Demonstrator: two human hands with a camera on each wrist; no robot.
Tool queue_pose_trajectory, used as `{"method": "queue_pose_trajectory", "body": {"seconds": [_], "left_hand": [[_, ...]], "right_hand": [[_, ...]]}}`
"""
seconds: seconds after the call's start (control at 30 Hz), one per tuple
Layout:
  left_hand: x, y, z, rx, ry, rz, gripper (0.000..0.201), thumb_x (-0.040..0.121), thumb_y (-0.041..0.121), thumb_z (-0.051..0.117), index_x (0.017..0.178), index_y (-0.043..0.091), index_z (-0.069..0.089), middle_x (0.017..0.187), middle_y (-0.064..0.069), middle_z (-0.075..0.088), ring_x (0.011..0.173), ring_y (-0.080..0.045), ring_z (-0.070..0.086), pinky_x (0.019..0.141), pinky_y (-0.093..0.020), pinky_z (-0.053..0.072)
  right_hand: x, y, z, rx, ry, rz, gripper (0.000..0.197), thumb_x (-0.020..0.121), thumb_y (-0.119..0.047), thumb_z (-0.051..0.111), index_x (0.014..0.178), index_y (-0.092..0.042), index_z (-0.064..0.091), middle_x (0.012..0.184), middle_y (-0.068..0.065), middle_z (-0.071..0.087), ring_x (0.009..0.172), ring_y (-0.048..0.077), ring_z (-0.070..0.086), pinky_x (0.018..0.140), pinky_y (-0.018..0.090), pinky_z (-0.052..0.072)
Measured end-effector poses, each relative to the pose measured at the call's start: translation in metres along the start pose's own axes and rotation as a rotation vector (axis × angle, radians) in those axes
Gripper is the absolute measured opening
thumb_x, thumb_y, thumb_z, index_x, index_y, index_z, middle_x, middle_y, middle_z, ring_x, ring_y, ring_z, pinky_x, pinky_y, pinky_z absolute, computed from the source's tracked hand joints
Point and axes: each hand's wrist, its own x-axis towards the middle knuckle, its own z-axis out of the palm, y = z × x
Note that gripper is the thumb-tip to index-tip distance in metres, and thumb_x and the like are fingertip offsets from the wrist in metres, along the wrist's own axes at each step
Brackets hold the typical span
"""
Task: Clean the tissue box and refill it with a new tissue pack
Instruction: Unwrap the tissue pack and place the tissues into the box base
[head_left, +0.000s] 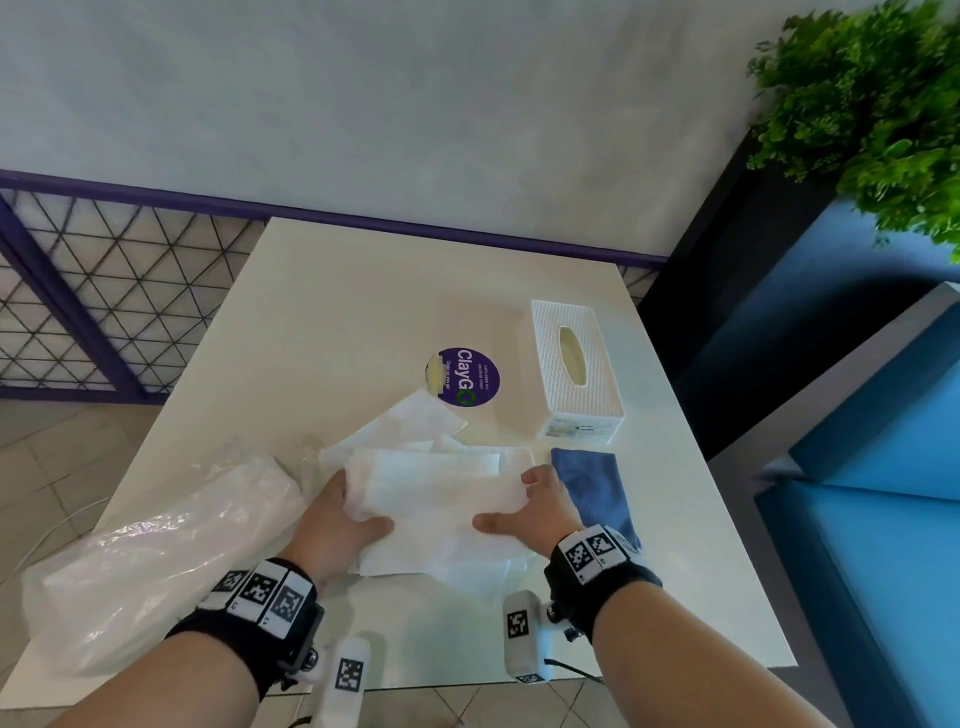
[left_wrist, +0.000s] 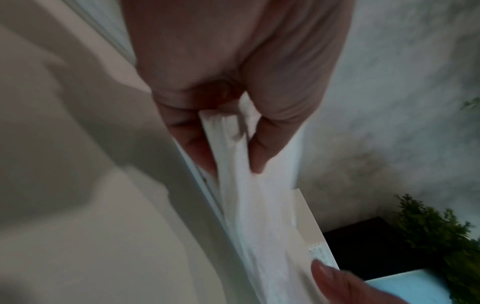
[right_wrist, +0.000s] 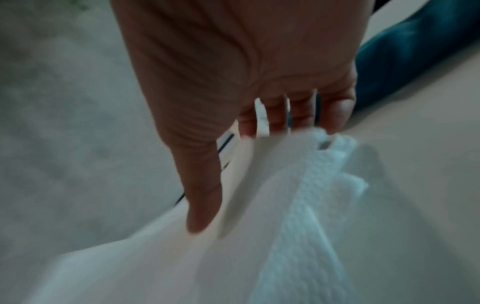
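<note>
A loose stack of white tissues (head_left: 441, 499) lies on the white table (head_left: 337, 312) in front of me. My left hand (head_left: 358, 512) grips its left end, thumb on top. The left wrist view shows the thumb (left_wrist: 270, 148) and fingers (left_wrist: 189, 144) pinching the tissue stack (left_wrist: 257, 216). My right hand (head_left: 511, 501) holds the right end, its thumb (right_wrist: 205, 195) on top of the tissues (right_wrist: 298, 205) and its fingers (right_wrist: 278, 119) curled round the edge. The white lattice tissue box (head_left: 576, 369) stands empty at the back right, apart from both hands.
A folded blue cloth (head_left: 592, 488) lies just right of my right hand. A crumpled clear plastic wrapper (head_left: 156, 545) sits at the table's left front. A purple round sticker (head_left: 465, 376) is beside the box. A blue bench (head_left: 883, 467) and green plant (head_left: 872, 104) stand to the right.
</note>
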Motion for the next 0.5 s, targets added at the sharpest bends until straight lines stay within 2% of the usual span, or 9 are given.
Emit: {"method": "queue_pose_trajectory", "body": {"seconds": [0.07,0.13,0.23,0.3,0.37,0.43,0.5], "left_hand": [[-0.007,-0.001,-0.001,-0.044,-0.004,0.099,0.051,0.075,0.000,0.076,0.111,0.028,0.053,0.103,0.011,0.064,0.094,-0.006,0.061,0.073,-0.022,0.047],[-0.010,-0.003,-0.006,-0.022,0.014,0.167,0.050,0.073,0.003,0.079,0.111,0.027,0.057,0.101,0.015,0.066,0.094,0.001,0.059,0.078,-0.023,0.046],[-0.011,-0.006,-0.013,-0.017,-0.008,0.170,0.040,0.068,0.011,0.084,0.104,0.020,0.070,0.091,0.008,0.075,0.089,-0.004,0.068,0.076,-0.023,0.050],[-0.010,-0.007,-0.015,0.004,-0.015,0.163,0.030,0.069,0.008,0.083,0.095,0.020,0.074,0.088,0.008,0.076,0.085,-0.008,0.071,0.073,-0.027,0.054],[-0.007,-0.005,-0.015,0.013,-0.003,0.162,0.022,0.069,0.001,0.081,0.083,0.016,0.075,0.078,0.004,0.076,0.079,-0.019,0.072,0.069,-0.033,0.057],[-0.006,-0.002,-0.015,-0.014,0.025,0.196,0.021,0.067,-0.003,0.081,0.080,0.012,0.074,0.074,0.004,0.076,0.078,-0.025,0.071,0.067,-0.029,0.057],[-0.006,0.003,-0.015,-0.084,0.039,0.205,0.032,0.062,0.003,0.086,0.088,0.013,0.072,0.079,0.007,0.076,0.082,-0.020,0.071,0.068,-0.021,0.055]], "right_hand": [[0.000,0.010,-0.001,0.084,-0.055,-0.015,0.120,0.042,-0.048,0.089,0.142,-0.029,0.025,0.133,0.000,0.046,0.127,0.022,0.045,0.105,0.039,0.043],[0.000,0.018,-0.002,0.144,-0.064,-0.069,0.122,0.046,-0.036,0.091,0.146,-0.031,0.021,0.128,-0.004,0.048,0.125,0.020,0.046,0.104,0.036,0.043],[-0.006,0.023,0.000,0.287,-0.126,-0.146,0.112,0.053,-0.018,0.092,0.143,-0.026,0.026,0.128,-0.003,0.046,0.125,0.017,0.045,0.095,0.025,0.043],[-0.009,0.023,0.003,0.422,-0.152,-0.188,0.096,0.052,-0.011,0.091,0.134,-0.022,0.041,0.125,0.001,0.056,0.122,0.022,0.053,0.095,0.031,0.049],[-0.011,0.016,0.001,0.538,-0.110,-0.237,0.064,0.059,-0.003,0.086,0.115,-0.018,0.060,0.106,0.004,0.069,0.105,0.024,0.065,0.095,0.038,0.053],[-0.014,0.005,-0.008,0.571,-0.038,-0.276,0.041,0.067,0.003,0.081,0.097,-0.022,0.069,0.091,-0.001,0.073,0.090,0.017,0.069,0.093,0.037,0.054],[-0.012,0.001,-0.015,0.561,-0.005,-0.313,0.037,0.069,0.001,0.079,0.086,-0.030,0.071,0.084,-0.006,0.074,0.086,0.014,0.070,0.090,0.034,0.055]]}}
